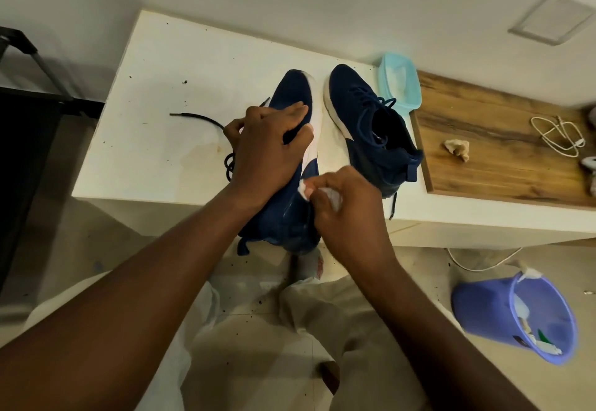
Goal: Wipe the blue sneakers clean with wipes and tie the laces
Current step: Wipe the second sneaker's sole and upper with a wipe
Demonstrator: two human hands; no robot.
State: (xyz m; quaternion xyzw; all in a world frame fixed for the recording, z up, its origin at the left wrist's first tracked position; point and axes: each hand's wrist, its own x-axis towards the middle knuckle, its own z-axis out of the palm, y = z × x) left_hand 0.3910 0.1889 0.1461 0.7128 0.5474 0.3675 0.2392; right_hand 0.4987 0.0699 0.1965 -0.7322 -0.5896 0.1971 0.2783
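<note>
Two blue sneakers with white soles lie on the white table (154,65). The left sneaker (292,94) is tipped on its side, heel hanging over the table's front edge, its dark lace (196,118) loose and trailing left. My left hand (269,148) grips this shoe across its middle, thumb on the sole. My right hand (345,204) pinches a crumpled white wipe (304,189) and presses it against the shoe's heel side. The right sneaker (364,114) stands beside it, laces threaded, with one lace end hanging over the table edge.
A light-blue lidded wipes tub (400,80) sits behind the right sneaker. On the wooden board (483,165) lie a used crumpled wipe (457,149) and a white cable (561,135). A purple bin (529,314) with waste stands on the floor at right.
</note>
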